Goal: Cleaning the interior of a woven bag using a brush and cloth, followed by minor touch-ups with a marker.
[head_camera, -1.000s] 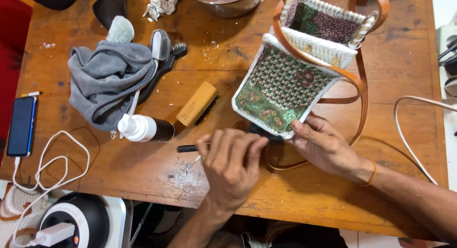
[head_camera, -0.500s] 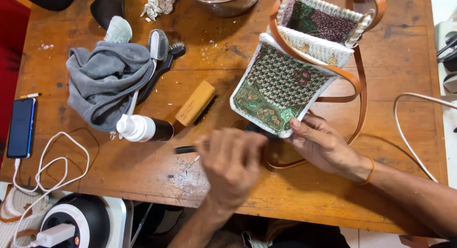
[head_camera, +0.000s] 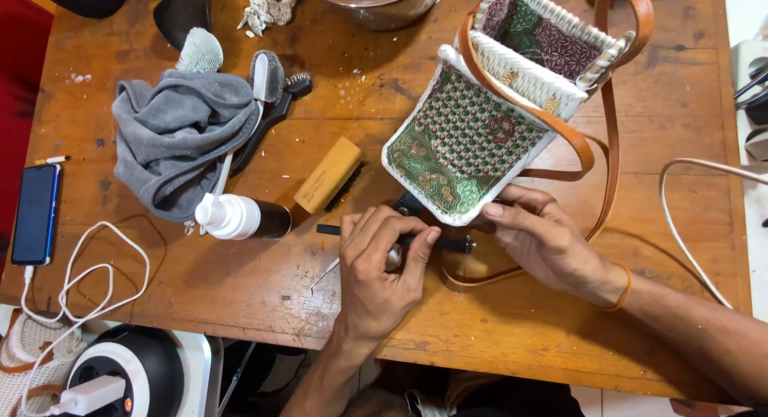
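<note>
Now L hand (head_camera: 376,265) grips black tool (head_camera: 384,234), long axis left-right

Worn matt wooden table (head_camera: 512,321), scuffed pale at 6 o'clock. Woven white wicker bag (head_camera: 524,61) at 1 o'clock, lined with patterned cloth, smooth tan leather strap (head_camera: 610,145). Matt black tool (head_camera: 400,237), probably plastic, under the left hand (head_camera: 380,273). Soft grey cloth (head_camera: 180,137) at 10 o'clock. Bare wood brush block (head_camera: 328,175). Glossy phone (head_camera: 36,213). Shiny metal pot (head_camera: 376,1).
</note>
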